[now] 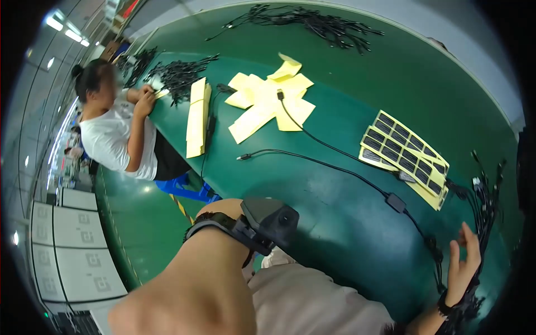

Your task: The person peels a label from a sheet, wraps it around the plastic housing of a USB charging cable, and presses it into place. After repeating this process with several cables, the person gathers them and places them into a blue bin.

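My left arm rises close to the head camera, with a black strap and a black wrist device (271,222) on it. The near part of my left hand (167,298) fills the lower left, its fingers hidden. At the right edge my right hand (466,259) is open, fingers apart, beside a bundle of black cables (484,204). A black cable with a small box (395,202) on it runs left to a plug (243,157) lying on the green table. A second plug (280,95) rests on a spread of yellow paper strips (262,106).
Yellow sheets of black labels (403,148) lie at the right of the green table (329,190). A folded yellow stack (197,120) stands left. Black cable heaps (312,23) lie at the back and far left. Across the left edge, a person (114,131) handles something yellow.
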Tool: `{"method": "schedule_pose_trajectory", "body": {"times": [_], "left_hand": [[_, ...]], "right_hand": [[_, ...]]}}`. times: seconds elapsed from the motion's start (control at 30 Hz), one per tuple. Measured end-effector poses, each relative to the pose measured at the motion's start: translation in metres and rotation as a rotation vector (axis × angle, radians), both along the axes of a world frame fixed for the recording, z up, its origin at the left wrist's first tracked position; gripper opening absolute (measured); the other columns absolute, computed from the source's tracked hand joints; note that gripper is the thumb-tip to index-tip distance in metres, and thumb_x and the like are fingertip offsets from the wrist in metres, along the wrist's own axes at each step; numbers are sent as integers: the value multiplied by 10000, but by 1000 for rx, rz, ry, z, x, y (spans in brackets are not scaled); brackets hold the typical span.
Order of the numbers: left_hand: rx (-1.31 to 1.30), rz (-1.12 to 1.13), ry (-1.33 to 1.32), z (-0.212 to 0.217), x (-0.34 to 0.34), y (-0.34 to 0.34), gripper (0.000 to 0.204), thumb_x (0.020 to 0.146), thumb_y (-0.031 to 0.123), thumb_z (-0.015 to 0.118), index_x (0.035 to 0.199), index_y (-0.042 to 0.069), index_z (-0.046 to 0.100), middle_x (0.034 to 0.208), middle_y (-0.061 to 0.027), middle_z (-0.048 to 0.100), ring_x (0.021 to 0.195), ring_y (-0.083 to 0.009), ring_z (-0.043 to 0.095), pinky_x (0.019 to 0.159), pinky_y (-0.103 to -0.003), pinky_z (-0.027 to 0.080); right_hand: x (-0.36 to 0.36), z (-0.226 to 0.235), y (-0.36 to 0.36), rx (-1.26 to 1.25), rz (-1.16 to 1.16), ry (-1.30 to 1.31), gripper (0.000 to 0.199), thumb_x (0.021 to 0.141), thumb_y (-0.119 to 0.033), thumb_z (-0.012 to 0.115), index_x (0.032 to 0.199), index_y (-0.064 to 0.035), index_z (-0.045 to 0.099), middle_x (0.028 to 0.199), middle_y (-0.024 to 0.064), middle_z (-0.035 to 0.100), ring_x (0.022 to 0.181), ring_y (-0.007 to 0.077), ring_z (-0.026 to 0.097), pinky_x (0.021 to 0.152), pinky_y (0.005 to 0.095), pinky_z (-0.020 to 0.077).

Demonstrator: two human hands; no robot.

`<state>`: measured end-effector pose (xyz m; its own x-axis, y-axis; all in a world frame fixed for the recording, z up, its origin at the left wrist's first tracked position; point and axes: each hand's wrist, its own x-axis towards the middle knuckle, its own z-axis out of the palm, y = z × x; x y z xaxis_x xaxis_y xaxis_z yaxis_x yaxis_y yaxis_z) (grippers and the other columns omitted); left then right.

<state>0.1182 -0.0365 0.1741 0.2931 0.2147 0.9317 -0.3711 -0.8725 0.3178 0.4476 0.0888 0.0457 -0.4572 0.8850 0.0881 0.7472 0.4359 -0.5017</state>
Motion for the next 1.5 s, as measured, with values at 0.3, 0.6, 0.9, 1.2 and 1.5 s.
{"method": "schedule_pose_trajectory", "body": {"times": [0.3,0.6,0.9,1.2,1.5], "left_hand": [[77,66,43,-12,-10,17,325,689,-92,416,448,112,338,447,-14,376,416,-89,395,429,-200,283],[140,122,1,-17,-7,24,316,666,-122,414,456,103,344,464,1,343,428,-86,396,454,-205,330],[-53,-58,-120,-14,-5,3,254,697,-82,441,484,55,435,487,-57,441,432,-129,439,485,-249,408],[-123,123,-163,-21,-19,-21,270,752,51,543,493,-27,542,450,-76,486,383,-130,438,422,-281,413],[-140,219,-146,-19,-24,-41,303,770,112,578,490,3,542,428,-43,463,352,-103,393,429,-270,407]], "right_hand": [[13,-31,6,38,-6,47,236,864,-43,503,1085,27,550,943,128,577,843,205,570,753,280,432],[23,-40,12,91,-8,14,226,894,-65,475,1075,48,550,955,133,587,861,217,580,772,285,438],[30,-40,14,81,21,33,224,894,-59,475,1072,51,553,949,147,594,860,225,584,761,290,446],[-11,-3,0,306,29,31,144,838,-163,612,880,-40,674,844,102,660,694,231,607,630,324,480],[-13,-5,-3,347,57,37,121,812,-149,642,849,-40,680,804,94,654,639,228,584,599,317,473]]}}
